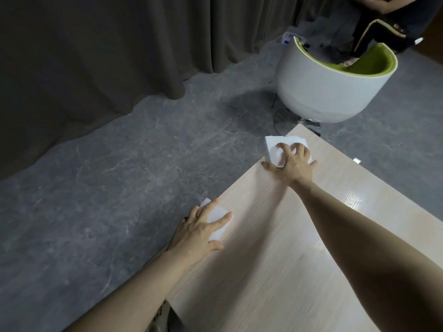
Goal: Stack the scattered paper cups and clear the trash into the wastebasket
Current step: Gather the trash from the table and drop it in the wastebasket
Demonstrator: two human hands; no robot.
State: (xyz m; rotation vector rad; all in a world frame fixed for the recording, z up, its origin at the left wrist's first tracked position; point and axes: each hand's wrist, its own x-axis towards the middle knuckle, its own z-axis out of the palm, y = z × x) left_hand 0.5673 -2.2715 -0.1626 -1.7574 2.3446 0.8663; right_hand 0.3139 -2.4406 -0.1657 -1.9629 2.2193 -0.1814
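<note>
Dark curtains (96,51) are hanging along the left. The left hand (200,230) is lying flat, fingers spread, on a white paper scrap (217,218) overhanging the table's (275,259) left edge. The right hand (293,164) is clawing its curled fingertips into a white napkin (273,149) at the far corner. A white-and-green chair (333,85) is crowding that corner; open grey floor (119,176) is running alongside.

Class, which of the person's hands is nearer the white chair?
Right. The right hand rests on a tissue at the table corner just below the chair; the left hand lies further back along the edge.
</note>
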